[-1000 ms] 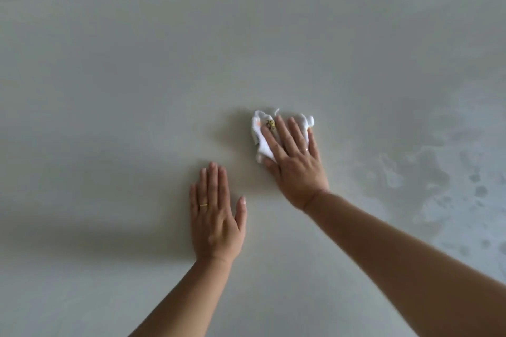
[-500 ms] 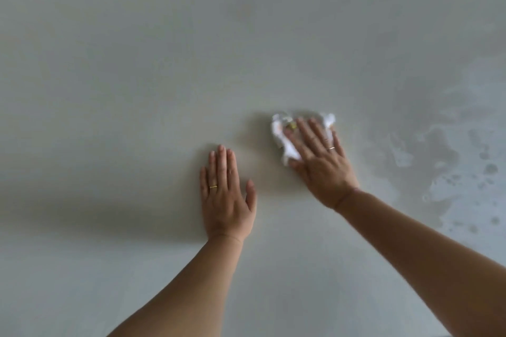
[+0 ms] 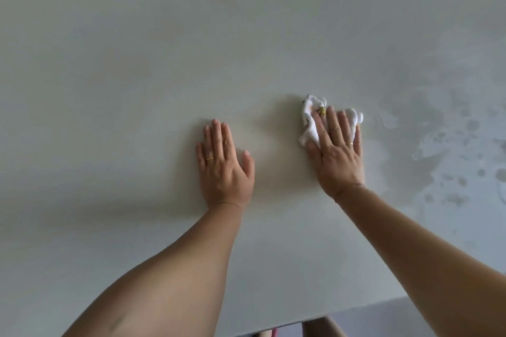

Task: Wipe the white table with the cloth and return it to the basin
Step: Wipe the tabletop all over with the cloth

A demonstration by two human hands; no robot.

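White cloth [image 3: 308, 128] lies crumpled on the pale desk [image 3: 137, 63], and we see the right hand [image 3: 338, 156] lying flat on top of it. The fingers [image 3: 345, 126] of that hand are straight and close together. They press the cloth down and do not curl round it. Bits of the cloth stick out past the fingertips and on the thumb side of the hand. We can see a small yellow mark [image 3: 322, 111] on the cloth, just beside the tip of the first finger. A thin gold ring [image 3: 349, 143] sits on one finger of this hand.

The left hand [image 3: 223, 167] lies flat on the bare desk too, with straight fingers and the thumb out to the side. It holds nothing and does not touch the cloth. It wears a gold band [image 3: 210, 159] as well. The two hands are apart, with a strip of desk between them.

Out past the right hand, away from the left hand, we see wet patches [image 3: 438, 150] and dark spots on the desk. Below the right arm, past the near edge of the desk, we see a bit of brown wood [image 3: 323, 327], but we cannot tell what it is
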